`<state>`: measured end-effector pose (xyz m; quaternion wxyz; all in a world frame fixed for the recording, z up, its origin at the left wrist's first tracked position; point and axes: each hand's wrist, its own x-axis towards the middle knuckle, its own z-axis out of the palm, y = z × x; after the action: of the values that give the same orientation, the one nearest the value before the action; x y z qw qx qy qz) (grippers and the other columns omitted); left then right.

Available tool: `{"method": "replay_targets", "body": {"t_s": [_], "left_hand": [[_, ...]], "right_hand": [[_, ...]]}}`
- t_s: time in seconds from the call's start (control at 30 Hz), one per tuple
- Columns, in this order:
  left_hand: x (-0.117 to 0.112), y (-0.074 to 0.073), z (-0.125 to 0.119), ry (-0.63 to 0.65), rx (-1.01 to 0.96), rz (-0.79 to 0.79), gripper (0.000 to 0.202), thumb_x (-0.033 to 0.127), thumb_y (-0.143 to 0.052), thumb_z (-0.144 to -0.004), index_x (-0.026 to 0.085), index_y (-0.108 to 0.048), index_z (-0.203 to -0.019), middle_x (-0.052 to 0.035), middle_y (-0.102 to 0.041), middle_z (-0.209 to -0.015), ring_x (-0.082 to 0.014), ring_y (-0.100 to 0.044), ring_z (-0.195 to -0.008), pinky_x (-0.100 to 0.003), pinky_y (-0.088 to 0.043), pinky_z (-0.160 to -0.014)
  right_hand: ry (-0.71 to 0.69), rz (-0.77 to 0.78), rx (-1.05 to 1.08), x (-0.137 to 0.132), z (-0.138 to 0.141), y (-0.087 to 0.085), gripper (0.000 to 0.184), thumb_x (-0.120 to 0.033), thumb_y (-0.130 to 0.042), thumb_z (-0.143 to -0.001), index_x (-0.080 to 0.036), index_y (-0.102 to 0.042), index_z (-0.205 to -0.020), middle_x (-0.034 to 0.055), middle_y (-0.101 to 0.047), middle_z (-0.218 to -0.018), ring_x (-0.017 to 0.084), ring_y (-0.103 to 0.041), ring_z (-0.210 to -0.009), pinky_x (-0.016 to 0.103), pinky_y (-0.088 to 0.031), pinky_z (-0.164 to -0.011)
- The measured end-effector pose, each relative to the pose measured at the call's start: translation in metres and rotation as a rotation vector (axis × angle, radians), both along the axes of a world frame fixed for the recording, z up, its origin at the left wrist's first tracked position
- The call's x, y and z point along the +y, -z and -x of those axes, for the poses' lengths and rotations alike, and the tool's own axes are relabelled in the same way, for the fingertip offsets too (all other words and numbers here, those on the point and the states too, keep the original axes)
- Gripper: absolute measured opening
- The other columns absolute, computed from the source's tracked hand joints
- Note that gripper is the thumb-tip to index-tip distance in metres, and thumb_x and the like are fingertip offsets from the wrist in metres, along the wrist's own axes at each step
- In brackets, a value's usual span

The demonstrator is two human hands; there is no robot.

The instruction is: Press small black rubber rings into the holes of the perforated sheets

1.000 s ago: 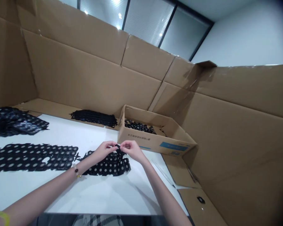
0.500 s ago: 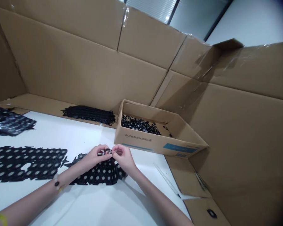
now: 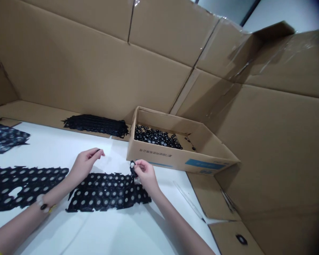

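A black perforated sheet [image 3: 106, 202] with rows of round holes lies on the white table below my hands. Above its upper right edge, my right hand [image 3: 147, 177] pinches a black piece with a ring-shaped hole [image 3: 132, 169]; whether this piece still joins the sheet I cannot tell. My left hand [image 3: 83, 166] is over the sheet's upper left, thumb and fingers pinched together. A tiny dark bit [image 3: 98, 150] shows at those fingertips, too small to name. Part of the sheet is hidden by my left wrist.
A cardboard box [image 3: 154, 154] holding many small black rings [image 3: 158, 137] stands behind my right hand. More black sheets lie left [image 3: 39, 180] and far left [image 3: 6, 138], with a stack [image 3: 95, 124] at the back. Cardboard walls [image 3: 95, 71] surround the table. A thin clear strip [image 3: 188, 200] lies right.
My hands were together at the raised sheet edge and are now apart. The left has moved left and up; the right has moved slightly right. The sheet lies flatter, and the view has shifted.
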<state>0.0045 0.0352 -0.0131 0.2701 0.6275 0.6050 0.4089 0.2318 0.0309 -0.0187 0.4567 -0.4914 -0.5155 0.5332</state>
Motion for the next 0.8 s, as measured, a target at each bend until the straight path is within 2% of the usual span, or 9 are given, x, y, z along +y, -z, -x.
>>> {"method": "replay_targets", "body": {"t_s": [0.1, 0.2, 0.27, 0.33, 0.43, 0.53, 0.6, 0.67, 0.8], "left_hand": [[0.017, 0.021, 0.015, 0.009, 0.316, -0.015, 0.044, 0.044, -0.04, -0.086, 0.017, -0.067, -0.108, -0.0074, -0.065, -0.083, -0.0258, -0.056, -0.082, -0.035, -0.043, -0.079], [0.027, 0.04, 0.02, 0.005, 0.501, -0.059, 0.052, 0.041, -0.038, -0.087, 0.015, -0.054, -0.129, -0.013, -0.063, -0.108, -0.0301, -0.053, -0.097, -0.042, -0.041, -0.088], [0.025, 0.042, 0.016, -0.045, 0.535, -0.095, 0.054, 0.041, -0.041, -0.087, 0.018, -0.046, -0.135, -0.0131, -0.052, -0.131, -0.0333, -0.046, -0.11, -0.048, -0.037, -0.094], [0.016, 0.034, 0.007, -0.019, 0.489, -0.129, 0.053, 0.044, -0.044, -0.087, 0.023, -0.046, -0.135, -0.01, -0.042, -0.142, -0.0347, -0.038, -0.12, -0.052, -0.032, -0.1], [-0.005, 0.017, -0.015, 0.276, 0.227, -0.057, 0.054, 0.047, -0.049, -0.086, 0.027, -0.044, -0.136, -0.0068, -0.046, -0.138, -0.0281, -0.038, -0.124, -0.043, -0.032, -0.105], [-0.021, 0.005, -0.034, 0.507, -0.045, 0.096, 0.042, 0.045, -0.056, -0.083, 0.024, -0.056, -0.12, -0.0056, -0.059, -0.122, -0.0233, -0.052, -0.111, -0.032, -0.042, -0.095], [-0.025, 0.003, -0.04, 0.521, -0.124, 0.155, 0.029, 0.044, -0.056, -0.084, 0.02, -0.064, -0.099, -0.0041, -0.066, -0.1, -0.022, -0.059, -0.096, -0.03, -0.045, -0.086], [-0.025, 0.004, -0.039, 0.481, -0.134, 0.169, 0.028, 0.044, -0.055, -0.084, 0.018, -0.064, -0.084, -0.0022, -0.067, -0.085, -0.0208, -0.06, -0.085, -0.029, -0.045, -0.08], [-0.024, 0.004, -0.033, 0.446, -0.099, 0.14, 0.028, 0.044, -0.056, -0.083, 0.018, -0.063, -0.076, -0.002, -0.065, -0.081, -0.0204, -0.058, -0.081, -0.028, -0.043, -0.076]], "right_hand": [[-0.07, -0.031, -0.056, 0.0, -0.003, -0.001, 0.015, -0.031, -0.06, -0.068, -0.016, -0.055, -0.07, -0.0024, -0.052, -0.058, 0.01, -0.045, -0.051, 0.02, -0.039, -0.046], [-0.103, -0.067, -0.093, -0.004, -0.002, 0.0, 0.013, -0.029, -0.06, -0.07, -0.016, -0.057, -0.07, -0.0025, -0.052, -0.058, 0.009, -0.046, -0.051, 0.021, -0.04, -0.049], [-0.116, -0.056, -0.087, -0.005, 0.0, 0.0, 0.013, -0.028, -0.06, -0.07, -0.015, -0.058, -0.07, -0.0024, -0.052, -0.058, 0.009, -0.047, -0.051, 0.021, -0.041, -0.05], [-0.133, -0.023, -0.056, -0.006, 0.001, 0.0, 0.014, -0.029, -0.063, -0.069, -0.015, -0.06, -0.071, -0.002, -0.054, -0.058, 0.009, -0.048, -0.052, 0.021, -0.042, -0.05], [-0.183, 0.024, 0.029, -0.007, 0.002, -0.003, 0.018, -0.032, -0.067, -0.067, -0.015, -0.065, -0.073, -0.0003, -0.06, -0.063, 0.01, -0.052, -0.056, 0.021, -0.044, -0.05], [-0.229, 0.075, 0.117, -0.01, 0.003, -0.009, 0.025, -0.035, -0.072, -0.065, -0.015, -0.068, -0.079, 0.0008, -0.065, -0.068, 0.011, -0.056, -0.058, 0.022, -0.048, -0.053], [-0.245, 0.121, 0.14, -0.013, 0.002, -0.015, 0.029, -0.038, -0.074, -0.063, -0.015, -0.069, -0.08, 0.0009, -0.066, -0.069, 0.011, -0.057, -0.057, 0.024, -0.05, -0.055], [-0.263, 0.166, 0.126, -0.014, 0.0, -0.019, 0.032, -0.04, -0.077, -0.061, -0.014, -0.069, -0.078, 0.0006, -0.066, -0.065, 0.011, -0.059, -0.055, 0.025, -0.051, -0.055], [-0.294, 0.18, 0.067, -0.013, -0.006, -0.022, 0.031, -0.04, -0.077, -0.06, -0.013, -0.066, -0.07, -0.0002, -0.063, -0.057, 0.011, -0.06, -0.052, 0.022, -0.049, -0.053]]}}
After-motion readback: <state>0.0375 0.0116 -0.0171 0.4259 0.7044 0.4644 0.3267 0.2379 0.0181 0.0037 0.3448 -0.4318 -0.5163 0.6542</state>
